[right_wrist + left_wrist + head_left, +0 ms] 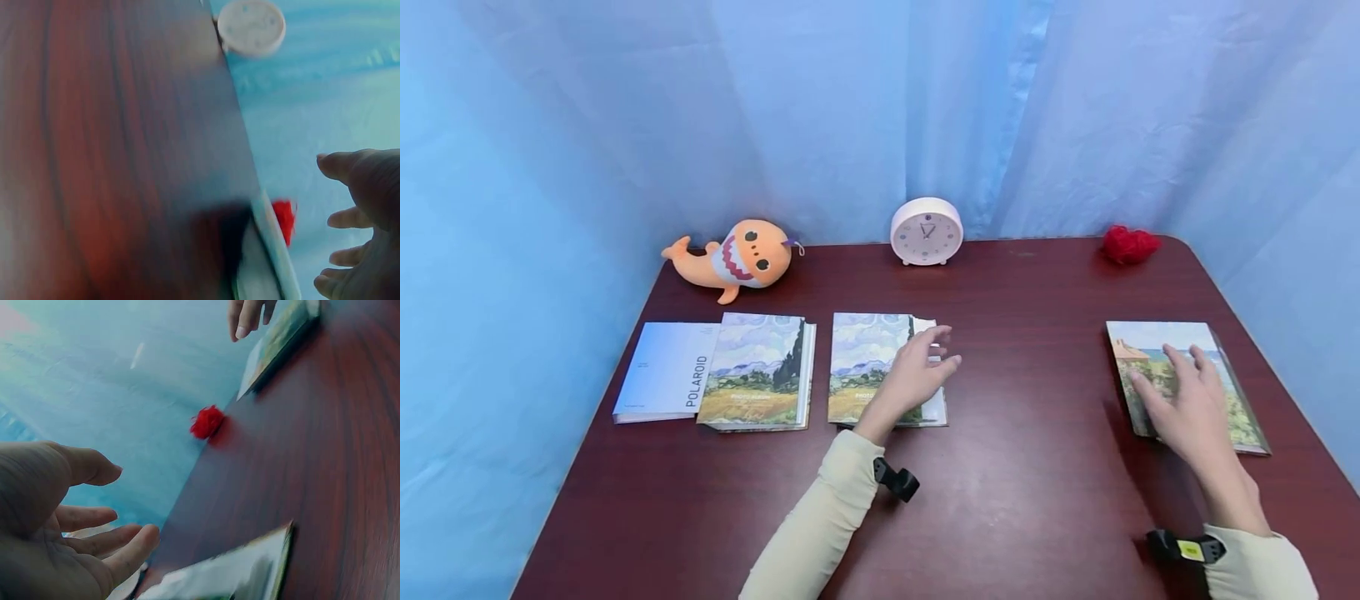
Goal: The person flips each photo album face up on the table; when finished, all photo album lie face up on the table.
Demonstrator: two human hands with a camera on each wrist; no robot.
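Observation:
My left hand (917, 371) hovers over the right side of the middle photo album (868, 367), fingers spread and holding nothing. This album has a painted landscape cover, and its right part is partly hidden by the hand. In the left wrist view the thumb and fingers of the left hand (75, 519) stand apart above the album's pale edge (250, 562). At the right, my right hand (1191, 408) is over another album (1165, 333) with a painted house-and-sea cover. The right wrist view has the right hand's fingers (350, 219) loosely parted, with nothing between them.
A blue POLAROID album (666, 367) lies at the left, partly under a second landscape album (756, 375). Along the back edge are an orange shark plush (737, 258), a round white clock (927, 232) and a red crumpled object (1129, 245). Blue curtains (820, 117) hang behind the table.

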